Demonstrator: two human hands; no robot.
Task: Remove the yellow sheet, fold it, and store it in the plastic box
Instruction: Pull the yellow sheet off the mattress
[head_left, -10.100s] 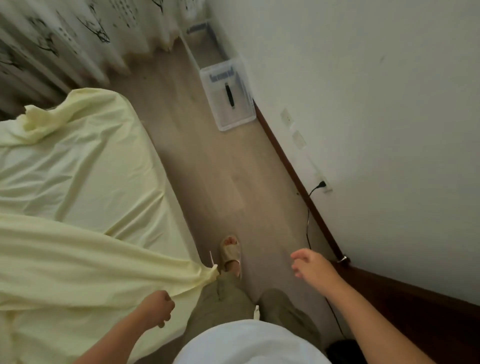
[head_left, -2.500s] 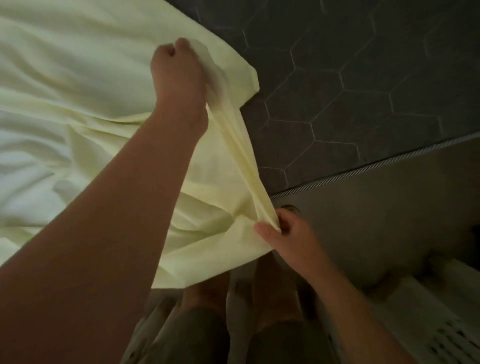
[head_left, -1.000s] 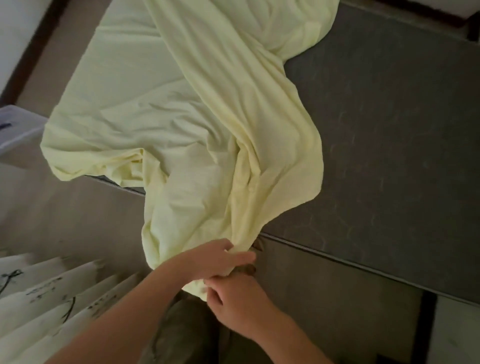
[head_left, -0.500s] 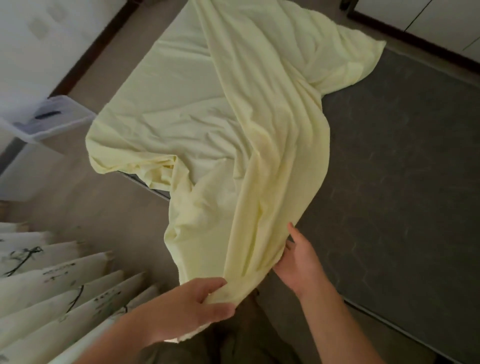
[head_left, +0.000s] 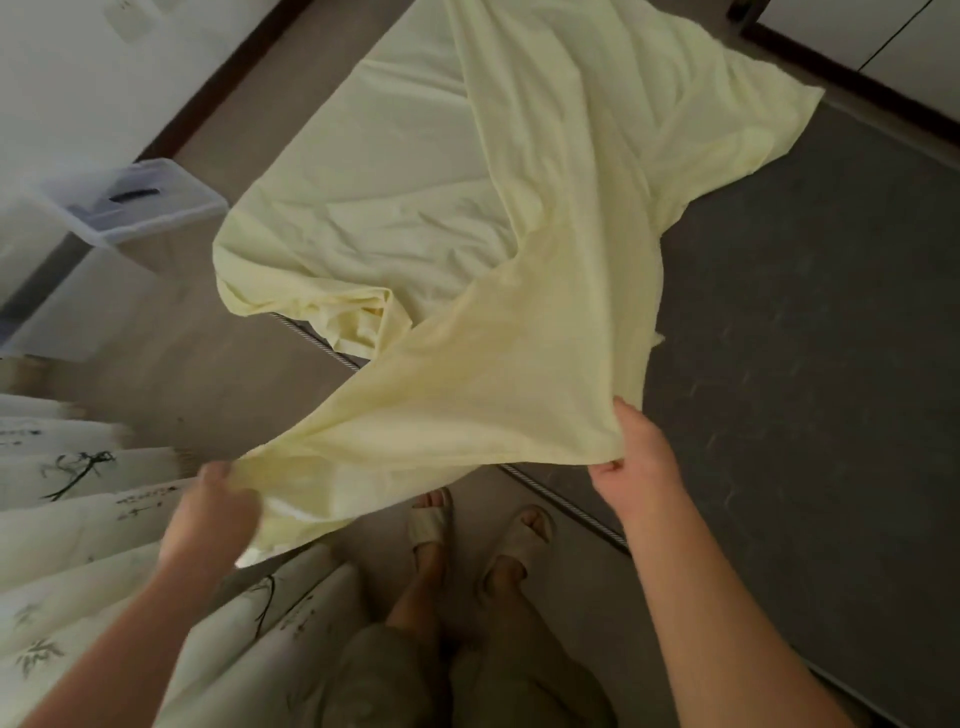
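Observation:
The pale yellow sheet (head_left: 493, 270) lies rumpled across the dark grey mattress (head_left: 805, 338), with its near edge lifted and stretched between my hands. My left hand (head_left: 213, 506) grips that edge at the lower left, above the curtain. My right hand (head_left: 636, 452) pinches the edge at the right, over the mattress rim. The clear plastic box (head_left: 132, 200) stands on the floor at the left by the wall, a dark item on its lid.
White curtains with a bamboo print (head_left: 78, 519) hang at the lower left. My sandalled feet (head_left: 478, 540) stand on the wooden floor beside the mattress edge. A white wall with a dark skirting (head_left: 228, 78) runs along the upper left.
My hands have moved apart along the sheet's near edge, the left to the left and the right to the right, and the edge now stretches taut between them.

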